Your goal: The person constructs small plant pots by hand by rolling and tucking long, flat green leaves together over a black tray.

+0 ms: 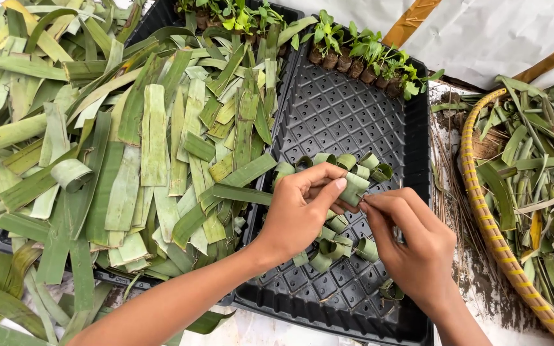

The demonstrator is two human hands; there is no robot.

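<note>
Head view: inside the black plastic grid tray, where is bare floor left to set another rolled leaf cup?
Bare grid in the black plastic tray lies between the row of seedlings at its far edge and the rolled green leaf cups. A smaller patch lies at the near edge. The middle is crowded by cups, the left hand and right hand.

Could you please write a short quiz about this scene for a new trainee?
1. True or false: the left hand and the right hand together hold one rolled leaf ring above the black tray.
2. Where do the small seedlings stand? A) along the far edge of the black tray B) in the woven basket C) on the pile of leaf strips
3. Fill in: the woven basket on the right holds loose green ____.

Key: 1 true; 2 A; 3 leaves
</note>
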